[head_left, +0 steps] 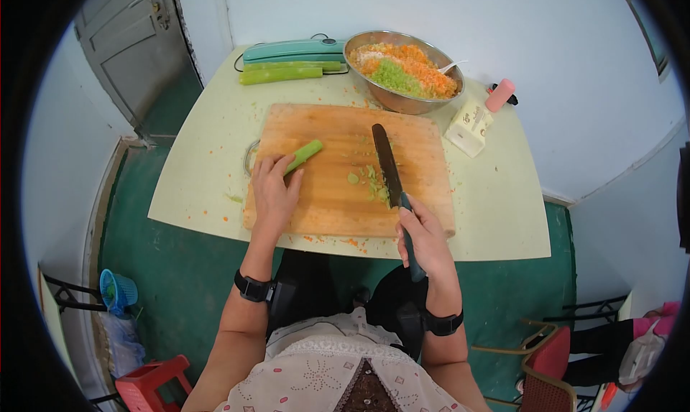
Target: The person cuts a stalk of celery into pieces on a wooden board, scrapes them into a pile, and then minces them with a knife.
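While I'm sitting at this little pale yellow table [503, 218], the wooden cutting board [323, 204] is pretty much dead centre of the frame. My left hand [274, 193] lies on the left part of the board. Its fingers are close together and curled down over the near end of a celery stalk piece [305, 154], pinning it to the wood. The free end of the piece points toward the upper right.

My right hand [425, 236] is at the board's lower right edge, closed in a fist round the dark handle of a kitchen knife [387, 160]. The blade runs up the frame across the board with the tip pointing away from me. Honestly can't tell if the edge touches the wood. Just left of the blade there's a small scatter of chopped celery bits [368, 181], well apart from the piece under my left hand.

Top centre-right, a metal bowl [402, 104] holds chopped carrot and chopped celery, with a white spoon [454, 66] poking out of its right side. At the top left of the table, two whole celery stalks [280, 74] lie beside a teal appliance [295, 51]. Right of the board stands a small carton [468, 127] with a pink bottle [500, 94] just behind it. Orange and green crumbs all over the tabletop.
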`<state>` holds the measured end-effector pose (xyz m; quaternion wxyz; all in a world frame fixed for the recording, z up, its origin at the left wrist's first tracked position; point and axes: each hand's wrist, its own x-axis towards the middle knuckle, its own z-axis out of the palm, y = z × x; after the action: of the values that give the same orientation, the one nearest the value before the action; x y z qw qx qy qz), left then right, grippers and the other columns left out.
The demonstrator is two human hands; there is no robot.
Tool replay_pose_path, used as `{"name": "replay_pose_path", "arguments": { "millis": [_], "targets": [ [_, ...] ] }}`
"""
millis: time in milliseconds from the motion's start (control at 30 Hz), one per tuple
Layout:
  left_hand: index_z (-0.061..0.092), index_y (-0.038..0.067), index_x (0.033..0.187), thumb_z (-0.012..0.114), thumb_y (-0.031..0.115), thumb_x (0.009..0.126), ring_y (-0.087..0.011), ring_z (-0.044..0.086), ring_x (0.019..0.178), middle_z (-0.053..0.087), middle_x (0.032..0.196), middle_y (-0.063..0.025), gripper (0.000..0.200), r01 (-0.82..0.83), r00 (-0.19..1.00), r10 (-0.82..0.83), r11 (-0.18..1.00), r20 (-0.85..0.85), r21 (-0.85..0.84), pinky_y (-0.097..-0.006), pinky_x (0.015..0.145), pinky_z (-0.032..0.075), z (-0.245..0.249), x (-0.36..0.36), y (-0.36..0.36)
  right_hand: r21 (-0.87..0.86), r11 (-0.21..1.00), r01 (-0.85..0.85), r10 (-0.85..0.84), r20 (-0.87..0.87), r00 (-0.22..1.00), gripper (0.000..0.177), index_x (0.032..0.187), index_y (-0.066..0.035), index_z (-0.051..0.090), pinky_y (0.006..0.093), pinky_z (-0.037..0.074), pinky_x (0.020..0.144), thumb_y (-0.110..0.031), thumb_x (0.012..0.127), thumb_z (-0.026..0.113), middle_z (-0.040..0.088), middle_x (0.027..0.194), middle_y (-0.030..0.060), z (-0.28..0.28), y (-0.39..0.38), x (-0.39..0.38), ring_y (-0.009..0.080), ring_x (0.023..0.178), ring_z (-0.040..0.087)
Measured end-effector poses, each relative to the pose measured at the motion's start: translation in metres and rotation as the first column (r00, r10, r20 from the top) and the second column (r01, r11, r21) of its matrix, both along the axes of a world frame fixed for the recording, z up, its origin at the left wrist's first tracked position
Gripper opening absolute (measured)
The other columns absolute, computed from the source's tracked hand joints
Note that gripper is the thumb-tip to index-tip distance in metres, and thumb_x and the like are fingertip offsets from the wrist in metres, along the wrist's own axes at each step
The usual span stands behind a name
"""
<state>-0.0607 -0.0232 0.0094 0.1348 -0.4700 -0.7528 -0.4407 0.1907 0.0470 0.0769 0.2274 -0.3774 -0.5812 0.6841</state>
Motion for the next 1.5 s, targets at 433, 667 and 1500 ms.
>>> {"name": "replay_pose_path", "arguments": {
  "millis": [433, 667, 1500],
  "targets": [
    [0.064, 0.000, 0.104, 0.068, 0.008, 0.078, -0.0311, 0.052, 0.100, 0.058, 0.104, -0.0142, 0.027, -0.004, 0.999, 0.005, 0.999, 0.041, -0.041, -0.0376, 0.088, 0.042, 0.000, 0.001, -0.002, 0.323, 0.946, -0.029, -0.038, 0.198, 0.979, 0.045, 0.134, -0.003, 0.042, 0.0330, 0.043, 0.044, -0.020, 0.094, 0.050, 0.055, 0.068, 0.0112, -0.005, -0.011, -0.001, 0.0223, 0.047, 0.055],
    [0.064, 0.001, 0.103, 0.067, 0.007, 0.077, -0.0313, 0.050, 0.102, 0.057, 0.105, -0.0146, 0.027, -0.023, 0.999, 0.022, 0.999, 0.041, 0.029, -0.0394, 0.088, 0.041, -0.002, 0.001, -0.002, 0.571, 0.817, -0.085, -0.149, 0.351, 0.924, 0.039, 0.113, 0.000, 0.043, 0.0445, 0.048, 0.063, -0.019, 0.085, 0.062, 0.061, 0.076, 0.0232, -0.022, -0.028, -0.020, 0.0404, 0.071, 0.062],
    [0.065, 0.005, 0.104, 0.044, 0.028, 0.096, -0.0253, 0.055, 0.107, 0.063, 0.111, -0.0079, 0.033, 0.550, 0.491, -0.871, 0.287, 0.025, -0.785, -0.0422, 0.101, 0.031, 0.087, 0.042, 0.085, 0.562, 0.825, -0.052, -0.089, 0.220, 0.971, 0.042, 0.110, -0.002, 0.039, 0.0470, 0.046, 0.065, -0.018, 0.080, 0.065, 0.061, 0.083, 0.0243, -0.034, -0.022, -0.005, 0.0420, 0.076, 0.061]
  ]
}}
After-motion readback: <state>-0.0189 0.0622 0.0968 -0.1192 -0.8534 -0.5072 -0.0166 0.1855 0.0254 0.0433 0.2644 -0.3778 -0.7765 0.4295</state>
